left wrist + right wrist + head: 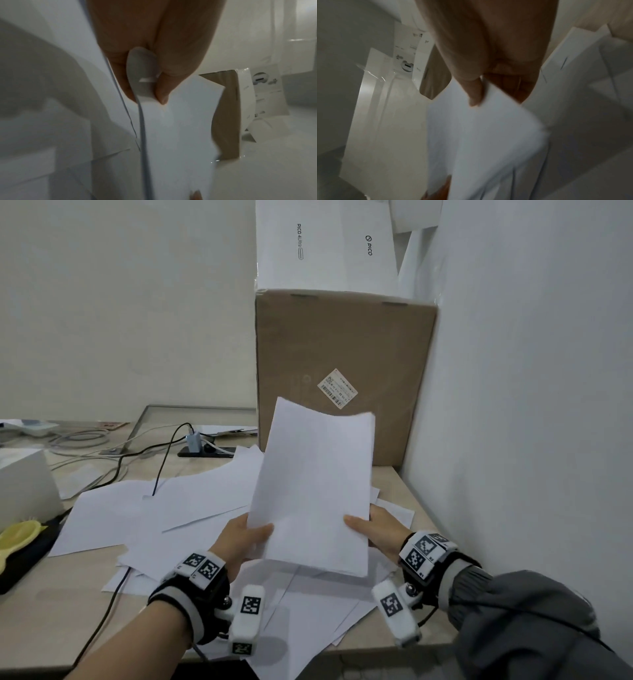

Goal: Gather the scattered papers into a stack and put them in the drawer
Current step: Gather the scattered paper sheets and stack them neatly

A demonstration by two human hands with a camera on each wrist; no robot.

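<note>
Head view, from left to right: a matte white box [25, 481] stands at the desk's left edge, and just in front of it a soft yellow, rounded piece [17, 537] lies on a flat black slab. A thin black cable [161, 467] snakes over the pale, smooth desk [58, 621], crossing some of the loose sheets [113, 515], which are plain white, flat and overlapping at odd angles across the middle of the surface. The left hand [241, 539] grips the left edge of the held stack [315, 487], thumb on top and fingers curled beneath; the left wrist view shows the thumb [164, 86] pressed on the paper and the edge bowing into a small curl under it. The stack is thin, smooth white paper, raised above the desk and tilted up away from the person, its far edge slightly wavy. The right hand [380, 530] pinches the stack's right edge likewise, thumb over and fingers under; the right wrist view is blurred but shows the thumb [475, 93] lying on the sheet. Behind the stack sits a large brown cardboard box [342, 350] with a printed label, closed, against the right-hand wall; on top of it rests a glossy white box [325, 248] marked PICO. No drawer shows in any view.
</note>
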